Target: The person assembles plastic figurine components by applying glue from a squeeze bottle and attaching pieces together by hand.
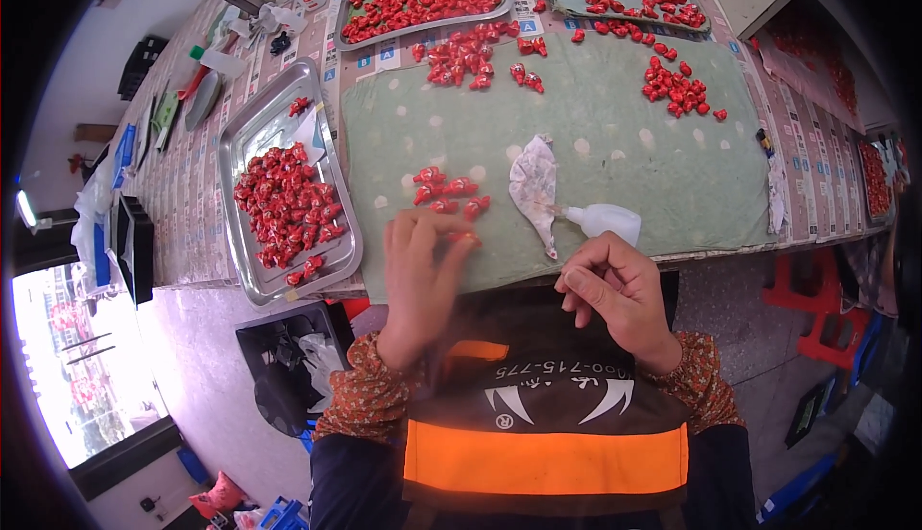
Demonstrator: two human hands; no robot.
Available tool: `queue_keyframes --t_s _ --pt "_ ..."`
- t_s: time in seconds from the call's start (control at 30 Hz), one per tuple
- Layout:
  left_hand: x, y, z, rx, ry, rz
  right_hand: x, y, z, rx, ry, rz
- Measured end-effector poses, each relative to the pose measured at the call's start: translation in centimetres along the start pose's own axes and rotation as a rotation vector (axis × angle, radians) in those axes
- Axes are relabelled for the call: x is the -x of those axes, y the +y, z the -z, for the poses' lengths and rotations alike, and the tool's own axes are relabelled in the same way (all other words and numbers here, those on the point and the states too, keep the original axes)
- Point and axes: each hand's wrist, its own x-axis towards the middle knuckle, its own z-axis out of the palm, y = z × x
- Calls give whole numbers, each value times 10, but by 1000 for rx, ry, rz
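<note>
My left hand [421,266] is over the near edge of the green cloth, thumb and forefinger closing round a small glossy red piece [467,239]. Just beyond those fingertips lies a small group of similar red pieces [445,190]. At the cloth's front edge, my right hand [615,292] is curled, thumb pressed toward the fingers; whatever it may hold is hidden. Next to it, a white squeeze bottle [610,220] lies on its side, its nozzle pointing left at a crumpled, stained white rag [533,184].
Left of the green cloth [384,127], a metal tray [341,276] holds a heap of red pieces. Another full tray [423,33] stands at the back. Loose red clusters [675,88] lie on the cloth's far side. A green-capped bottle [219,60] is far left; red stools [816,304] stand right.
</note>
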Motion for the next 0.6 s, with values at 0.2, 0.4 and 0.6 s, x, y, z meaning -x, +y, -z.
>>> queue_keyframes --t_s 0.2,0.4,0.6 --pt "-12 -10 7 -212 100 28 0 -4 3 64 11 30" --pt "-66 -8 18 -245 126 -147 -3 -8 14 295 131 260" --pt "-139 -8 -5 -357 103 -293 -12 -24 13 1032 289 819"
